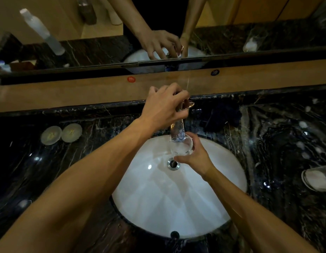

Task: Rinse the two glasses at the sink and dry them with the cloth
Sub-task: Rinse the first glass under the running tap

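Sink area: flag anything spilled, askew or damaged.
Nothing stands out. The right hand holds a glass upright under the faucet, the left hand grips the handle; a second glass lies tipped on the counter.

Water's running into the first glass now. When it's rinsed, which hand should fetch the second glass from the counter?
Probably the right. The second glass lies on the counter at the right edge, on the side of the right hand. That hand holds the first glass, so pass it over once the left hand leaves the tap.
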Available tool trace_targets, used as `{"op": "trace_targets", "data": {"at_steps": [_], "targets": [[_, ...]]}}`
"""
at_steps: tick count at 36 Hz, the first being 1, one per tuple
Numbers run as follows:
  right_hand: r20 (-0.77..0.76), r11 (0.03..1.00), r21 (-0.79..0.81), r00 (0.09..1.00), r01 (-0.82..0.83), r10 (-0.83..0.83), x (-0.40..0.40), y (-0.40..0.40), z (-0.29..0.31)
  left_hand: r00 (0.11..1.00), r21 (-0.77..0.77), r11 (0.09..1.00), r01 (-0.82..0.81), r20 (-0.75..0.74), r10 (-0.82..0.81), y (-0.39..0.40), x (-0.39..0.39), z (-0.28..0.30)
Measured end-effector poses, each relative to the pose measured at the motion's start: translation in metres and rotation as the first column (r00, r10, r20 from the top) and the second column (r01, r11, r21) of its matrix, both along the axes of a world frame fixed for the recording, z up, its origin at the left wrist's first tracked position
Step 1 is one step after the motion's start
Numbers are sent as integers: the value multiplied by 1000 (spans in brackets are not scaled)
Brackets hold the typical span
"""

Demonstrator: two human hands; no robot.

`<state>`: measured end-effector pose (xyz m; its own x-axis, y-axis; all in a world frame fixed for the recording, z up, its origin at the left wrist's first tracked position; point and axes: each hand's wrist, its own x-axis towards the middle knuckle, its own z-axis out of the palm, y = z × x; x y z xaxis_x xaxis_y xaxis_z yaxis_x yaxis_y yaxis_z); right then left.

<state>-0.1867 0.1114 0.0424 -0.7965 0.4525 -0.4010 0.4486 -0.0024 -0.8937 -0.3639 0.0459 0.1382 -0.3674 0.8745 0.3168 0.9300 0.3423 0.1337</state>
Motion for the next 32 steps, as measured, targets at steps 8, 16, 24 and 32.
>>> {"op": "trace_targets", "data": {"at_steps": [8, 16, 24, 32], "targets": [[-9, 1000, -19, 1000, 5, -5, 4, -3, -6, 976, 104, 986, -128, 190, 107, -30, 7, -11], [-1, 999, 3, 999, 43, -43, 11, -7, -12, 675, 11, 751, -661, 447, 587, -149, 30, -83], [-4, 999, 44, 1000, 13, -13, 7, -12, -12, 288, -444, 391, -806, 283, 915, -253, 57, -148], [25, 991, 130, 999, 18, -21, 7, -9, -21, 335, -491, 390, -779, 200, 921, -261, 63, -174]]}}
